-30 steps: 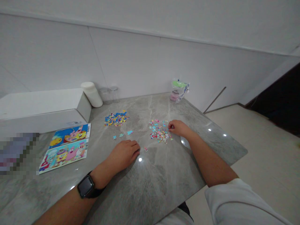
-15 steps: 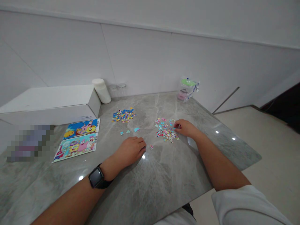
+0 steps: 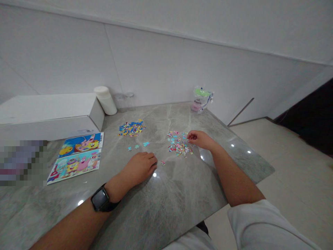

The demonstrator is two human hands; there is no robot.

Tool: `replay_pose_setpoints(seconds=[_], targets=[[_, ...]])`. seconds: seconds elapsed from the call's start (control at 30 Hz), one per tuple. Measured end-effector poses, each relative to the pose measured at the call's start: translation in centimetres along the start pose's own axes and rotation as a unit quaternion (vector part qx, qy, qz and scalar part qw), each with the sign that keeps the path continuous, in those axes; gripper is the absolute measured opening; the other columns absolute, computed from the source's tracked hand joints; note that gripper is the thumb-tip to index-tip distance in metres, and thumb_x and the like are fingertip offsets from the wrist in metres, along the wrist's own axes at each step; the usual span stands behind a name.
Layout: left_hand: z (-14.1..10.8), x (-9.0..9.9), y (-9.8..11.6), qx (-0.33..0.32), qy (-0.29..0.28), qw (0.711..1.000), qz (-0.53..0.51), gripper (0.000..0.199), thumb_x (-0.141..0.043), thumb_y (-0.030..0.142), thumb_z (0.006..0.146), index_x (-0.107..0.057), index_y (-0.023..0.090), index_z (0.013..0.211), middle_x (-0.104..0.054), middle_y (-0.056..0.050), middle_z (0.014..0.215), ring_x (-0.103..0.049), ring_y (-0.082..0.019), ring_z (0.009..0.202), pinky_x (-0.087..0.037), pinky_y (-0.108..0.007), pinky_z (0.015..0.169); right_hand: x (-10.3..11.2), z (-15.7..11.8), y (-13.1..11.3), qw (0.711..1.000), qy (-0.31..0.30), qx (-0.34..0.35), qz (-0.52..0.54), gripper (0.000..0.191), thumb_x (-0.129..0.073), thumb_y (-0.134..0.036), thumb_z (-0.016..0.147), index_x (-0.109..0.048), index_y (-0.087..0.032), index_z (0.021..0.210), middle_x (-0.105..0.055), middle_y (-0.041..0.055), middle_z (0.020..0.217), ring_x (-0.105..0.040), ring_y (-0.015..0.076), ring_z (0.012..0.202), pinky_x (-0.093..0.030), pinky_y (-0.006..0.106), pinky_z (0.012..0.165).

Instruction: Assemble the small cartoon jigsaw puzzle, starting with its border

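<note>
My left hand (image 3: 139, 167) rests on the grey table, back up, with its fingers curled together and their tips hidden underneath. Just right of it lies one loose pinkish puzzle piece (image 3: 163, 163), apart from the fingers. Beyond the knuckles are several light-blue and green pieces, one of them a larger blue piece (image 3: 146, 143). At the right edge of a mixed pink, blue and white heap of puzzle pieces (image 3: 182, 147) is my right hand (image 3: 199, 140). Its thumb and fingers are drawn together in a pinch; anything between them is too small to make out.
A blue-and-yellow puzzle heap (image 3: 131, 128) sits farther back. Two cartoon picture cards (image 3: 75, 163) lie left, before a white box (image 3: 49, 111). A white bottle (image 3: 105, 100), clear glasses (image 3: 125, 100) and a plastic bag (image 3: 201, 100) stand by the wall. The table's edge is at right.
The whole view has shifted, so the scene sits slightly farther left. My right hand has drawn back a little from the heap's edge. My left hand stays in place on the table.
</note>
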State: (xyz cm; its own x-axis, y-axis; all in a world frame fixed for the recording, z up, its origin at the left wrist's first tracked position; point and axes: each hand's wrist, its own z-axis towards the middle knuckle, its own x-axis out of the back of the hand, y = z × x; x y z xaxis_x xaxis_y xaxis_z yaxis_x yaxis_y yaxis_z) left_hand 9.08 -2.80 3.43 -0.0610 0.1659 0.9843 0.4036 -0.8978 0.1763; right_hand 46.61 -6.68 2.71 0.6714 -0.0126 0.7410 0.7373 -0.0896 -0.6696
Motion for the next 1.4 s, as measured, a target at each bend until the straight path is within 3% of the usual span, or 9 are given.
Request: replay_pose_setpoints(seconds=[0.07,0.17,0.37,0.47,0.57,0.73,0.93,1.23,1.4], targets=[[-0.2,0.1,-0.5,0.017,0.016,0.999,-0.029,0.022,-0.057,0.028,0.103,-0.073,0.021,0.115,-0.077,-0.010,0.115,-0.073,-0.028,0.105,-0.057,-0.042,0.095,-0.2,0.4,-2.1,0.995,0.004,0.013,0.097,0.023,-0.076,-0.034,0.076,-0.073,-0.019,0.093,-0.070,0.0000,0.078,-0.063,0.0156,0.072,-0.049,0.028,0.071],[-0.4,0.7,-1.6,0.075,0.108,0.985,-0.115,0.027,-0.059,0.031,0.102,-0.069,0.023,0.126,-0.077,-0.009,0.125,-0.074,-0.026,0.107,-0.058,-0.041,0.096,-0.8,1.2,-6.8,0.984,-0.013,0.050,0.170,0.029,-0.081,-0.043,0.073,-0.073,-0.019,0.089,-0.070,-0.0001,0.077,-0.062,0.0153,0.072,-0.049,0.029,0.071],[-1.5,4.5,-3.4,0.145,0.340,0.878,-0.303,0.024,-0.071,0.041,0.093,-0.070,0.022,0.109,-0.076,-0.006,0.110,-0.072,-0.018,0.085,-0.059,-0.031,0.073,-3.3,3.3,-18.2,0.964,-0.032,0.145,0.220,0.031,-0.085,-0.045,0.074,-0.076,-0.018,0.087,-0.070,0.0000,0.076,-0.058,0.0136,0.068,-0.045,0.028,0.067],[-2.3,6.4,-3.7,0.147,0.406,0.834,-0.343,0.025,-0.074,0.041,0.091,-0.071,0.022,0.106,-0.076,-0.004,0.103,-0.070,-0.016,0.083,-0.058,-0.027,0.070,-5.3,4.4,-22.4,0.948,-0.049,0.192,0.249,0.028,-0.084,-0.044,0.076,-0.078,-0.018,0.087,-0.072,0.0013,0.079,-0.062,0.0150,0.072,-0.048,0.030,0.072],[-3.0,7.4,-4.1,0.161,0.440,0.812,-0.347,0.024,-0.073,0.044,0.092,-0.072,0.021,0.096,-0.073,-0.002,0.091,-0.068,-0.015,0.079,-0.055,-0.026,0.069,-7.3,5.4,-24.7,0.929,-0.063,0.222,0.288,0.028,-0.083,-0.043,0.078,-0.078,-0.018,0.089,-0.076,0.0030,0.085,-0.067,0.0174,0.080,-0.052,0.033,0.080],[-3.2,7.1,-5.1,0.182,0.439,0.803,-0.358,0.023,-0.070,0.043,0.094,-0.072,0.020,0.088,-0.072,-0.001,0.084,-0.066,-0.015,0.077,-0.052,-0.025,0.068,-8.8,6.5,-24.6,0.924,-0.061,0.222,0.306,0.030,-0.080,-0.046,0.081,-0.077,-0.019,0.091,-0.077,0.0038,0.089,-0.068,0.0184,0.085,-0.053,0.033,0.082],[-2.3,6.1,-5.2,0.199,0.418,0.792,-0.399,0.026,-0.073,0.045,0.089,-0.072,0.019,0.086,-0.071,0.000,0.081,-0.062,-0.014,0.070,-0.049,-0.026,0.065,-8.1,6.7,-22.7,0.936,-0.013,0.210,0.283,0.032,-0.074,-0.050,0.085,-0.074,-0.019,0.093,-0.072,0.0020,0.085,-0.062,0.0160,0.078,-0.049,0.031,0.076],[-1.9,5.2,-5.0,0.209,0.372,0.797,-0.427,0.028,-0.072,0.047,0.090,-0.073,0.019,0.090,-0.069,0.000,0.078,-0.059,-0.013,0.066,-0.047,-0.025,0.062,-8.1,6.3,-22.5,0.951,-0.062,0.223,0.204,0.035,-0.069,-0.053,0.085,-0.072,-0.019,0.081,-0.061,-0.0016,0.070,-0.051,0.0139,0.067,-0.039,0.029,0.064],[-2.2,5.4,-5.2,0.178,0.388,0.829,-0.362,0.026,-0.075,0.037,0.090,-0.071,0.021,0.109,-0.073,-0.004,0.103,-0.068,-0.015,0.083,-0.055,-0.026,0.069,-7.4,6.8,-21.8,0.953,-0.045,0.215,0.207,0.041,-0.068,-0.059,0.086,-0.073,-0.018,0.083,-0.066,0.0002,0.074,-0.055,0.0150,0.069,-0.040,0.029,0.067]])
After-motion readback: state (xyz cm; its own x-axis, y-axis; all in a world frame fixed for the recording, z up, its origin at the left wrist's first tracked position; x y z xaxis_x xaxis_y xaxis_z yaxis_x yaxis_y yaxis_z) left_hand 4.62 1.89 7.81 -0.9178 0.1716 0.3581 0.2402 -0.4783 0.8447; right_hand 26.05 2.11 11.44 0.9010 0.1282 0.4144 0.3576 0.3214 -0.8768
